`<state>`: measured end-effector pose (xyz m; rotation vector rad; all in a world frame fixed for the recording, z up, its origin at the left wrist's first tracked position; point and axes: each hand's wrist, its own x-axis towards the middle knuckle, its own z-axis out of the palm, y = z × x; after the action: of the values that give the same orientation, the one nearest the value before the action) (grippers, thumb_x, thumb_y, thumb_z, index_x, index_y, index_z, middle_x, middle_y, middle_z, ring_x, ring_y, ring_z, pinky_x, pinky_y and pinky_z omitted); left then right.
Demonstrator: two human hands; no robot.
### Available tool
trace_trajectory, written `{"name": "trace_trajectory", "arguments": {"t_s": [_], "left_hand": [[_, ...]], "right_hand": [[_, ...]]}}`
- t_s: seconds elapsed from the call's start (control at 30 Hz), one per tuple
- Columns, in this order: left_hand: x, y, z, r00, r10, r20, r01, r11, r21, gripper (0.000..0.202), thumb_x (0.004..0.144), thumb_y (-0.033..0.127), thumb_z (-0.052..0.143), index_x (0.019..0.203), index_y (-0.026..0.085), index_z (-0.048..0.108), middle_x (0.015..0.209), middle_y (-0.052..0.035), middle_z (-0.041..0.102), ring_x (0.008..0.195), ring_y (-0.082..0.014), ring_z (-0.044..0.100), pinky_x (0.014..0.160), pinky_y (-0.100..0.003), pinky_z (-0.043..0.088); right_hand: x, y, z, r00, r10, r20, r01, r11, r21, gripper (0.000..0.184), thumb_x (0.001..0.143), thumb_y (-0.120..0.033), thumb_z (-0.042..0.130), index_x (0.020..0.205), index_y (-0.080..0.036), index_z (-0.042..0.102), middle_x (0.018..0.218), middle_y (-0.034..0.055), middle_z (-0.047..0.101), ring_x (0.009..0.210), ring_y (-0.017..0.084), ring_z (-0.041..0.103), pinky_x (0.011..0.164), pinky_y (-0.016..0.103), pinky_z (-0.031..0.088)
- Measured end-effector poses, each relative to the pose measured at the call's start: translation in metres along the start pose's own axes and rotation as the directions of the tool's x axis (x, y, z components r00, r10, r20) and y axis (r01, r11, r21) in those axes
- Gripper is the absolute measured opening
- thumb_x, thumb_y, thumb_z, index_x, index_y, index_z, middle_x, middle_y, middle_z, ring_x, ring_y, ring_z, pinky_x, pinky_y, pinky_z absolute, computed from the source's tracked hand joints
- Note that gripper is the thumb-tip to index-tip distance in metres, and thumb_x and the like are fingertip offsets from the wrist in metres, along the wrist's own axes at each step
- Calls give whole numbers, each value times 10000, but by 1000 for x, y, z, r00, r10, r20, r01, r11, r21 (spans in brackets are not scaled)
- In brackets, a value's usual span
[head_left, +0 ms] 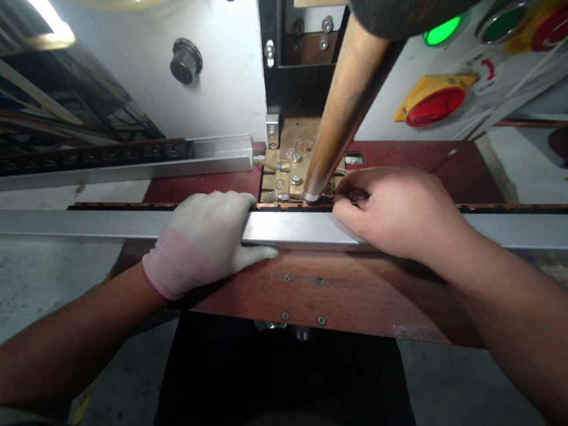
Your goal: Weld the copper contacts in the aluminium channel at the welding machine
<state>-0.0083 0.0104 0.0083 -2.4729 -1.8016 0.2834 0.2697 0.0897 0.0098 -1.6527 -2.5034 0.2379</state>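
Observation:
A long grey metal bar lies left to right across a reddish-brown wooden table in front of a machine. My left hand, in a white glove with a pink cuff, is wrapped over the bar. My right hand, bare, rests on the bar further right, its fingers curled and pinching something small and dark that I cannot make out. Just left of that hand, a copper rod comes down onto a brass fixture with bolts behind the bar.
The white machine panel carries a black knob, a lit green button and a red switch on a yellow plate. A second metal bar and a dark toothed strip lie behind on the left. Grey floor shows below.

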Motion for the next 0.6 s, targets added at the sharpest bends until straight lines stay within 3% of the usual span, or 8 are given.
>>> {"name": "trace_trajectory", "arguments": {"t_s": [0.4, 0.6], "left_hand": [[1, -1, 1, 1000, 6, -15, -6, 1000, -7, 757, 1046, 844, 764, 1391, 172, 804, 1237, -196, 886, 1076, -441, 861, 855, -513, 586], [1, -1, 2, 1000, 19, -17, -19, 1000, 5, 748, 1049, 839, 770, 1382, 170, 788, 1250, -193, 886, 1080, -433, 864, 853, -504, 585]], "right_hand": [[0, -2, 0, 1000, 18, 4, -18, 1000, 7, 153, 1032, -340, 712, 956, -308, 841, 825, 104, 813, 803, 359, 759, 711, 459, 409], [2, 0, 2, 1000, 8, -5, -8, 1000, -11, 211, 1023, -372, 675, 992, -299, 870, 800, 104, 802, 730, 327, 687, 672, 439, 316]]}}
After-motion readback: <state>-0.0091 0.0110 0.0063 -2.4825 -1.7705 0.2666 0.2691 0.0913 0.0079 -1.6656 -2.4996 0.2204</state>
